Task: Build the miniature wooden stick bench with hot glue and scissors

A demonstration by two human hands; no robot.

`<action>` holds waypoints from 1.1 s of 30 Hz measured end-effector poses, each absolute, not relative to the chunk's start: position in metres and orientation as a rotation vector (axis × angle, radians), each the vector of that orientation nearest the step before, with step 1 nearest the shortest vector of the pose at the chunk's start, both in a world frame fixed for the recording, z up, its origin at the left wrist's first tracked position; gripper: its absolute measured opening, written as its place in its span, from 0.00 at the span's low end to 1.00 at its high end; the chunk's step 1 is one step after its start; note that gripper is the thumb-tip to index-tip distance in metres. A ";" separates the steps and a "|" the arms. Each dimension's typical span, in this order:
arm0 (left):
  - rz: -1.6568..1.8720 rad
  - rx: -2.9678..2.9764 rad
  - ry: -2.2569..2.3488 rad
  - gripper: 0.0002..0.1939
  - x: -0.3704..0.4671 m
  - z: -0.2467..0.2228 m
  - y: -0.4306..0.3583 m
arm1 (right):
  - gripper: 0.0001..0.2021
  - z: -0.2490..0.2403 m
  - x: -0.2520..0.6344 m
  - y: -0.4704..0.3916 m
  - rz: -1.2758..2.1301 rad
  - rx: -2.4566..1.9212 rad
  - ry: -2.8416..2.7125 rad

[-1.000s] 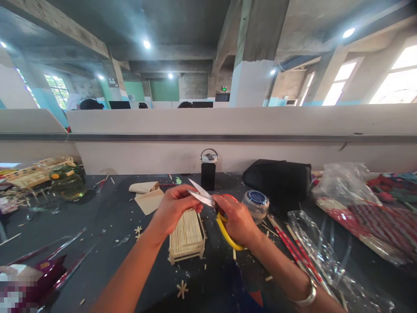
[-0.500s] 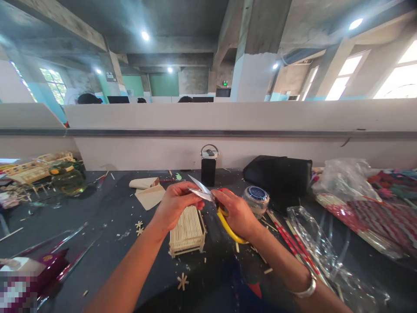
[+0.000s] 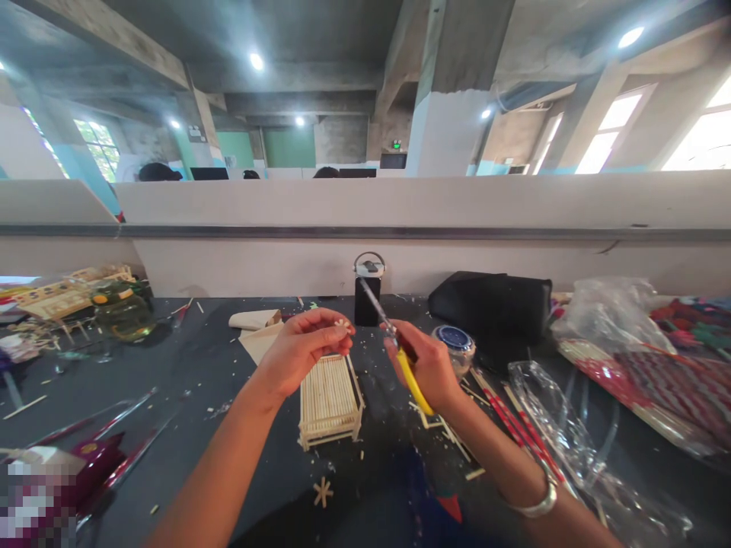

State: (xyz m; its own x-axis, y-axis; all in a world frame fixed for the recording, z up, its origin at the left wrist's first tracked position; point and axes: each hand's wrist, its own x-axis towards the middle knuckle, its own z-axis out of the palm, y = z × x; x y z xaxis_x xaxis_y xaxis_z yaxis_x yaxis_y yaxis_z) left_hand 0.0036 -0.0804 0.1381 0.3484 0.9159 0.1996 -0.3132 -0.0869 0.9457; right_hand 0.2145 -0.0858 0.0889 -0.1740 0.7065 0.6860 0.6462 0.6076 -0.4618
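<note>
Between the thumb and fingers of my left hand (image 3: 305,346) is a small star made of short wooden sticks (image 3: 343,326). My right hand (image 3: 422,361) grips yellow-handled scissors (image 3: 412,380), their blades together and pointing up and away to the left, apart from the star. Below my left hand stands a little bed-like frame of wooden sticks (image 3: 331,392) on the dark table. Nearer to me lies another stick star (image 3: 323,492). Beige paper (image 3: 256,331) lies partly behind my left hand.
At the back stands a black and white device with a handle (image 3: 368,293). A jar with a blue lid (image 3: 455,346) and a black bag (image 3: 491,304) are on the right, near clear plastic wrapping (image 3: 565,426). A bottle (image 3: 122,312) stands far left.
The scissors have moved right, away from my left hand, and their blades have closed. The star in my left fingers now shows. Two small stars by the frame's left are no longer visible.
</note>
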 end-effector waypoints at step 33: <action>1.172 1.279 0.648 0.06 0.007 0.140 -0.084 | 0.26 0.113 0.218 -0.098 0.021 -1.151 -2.222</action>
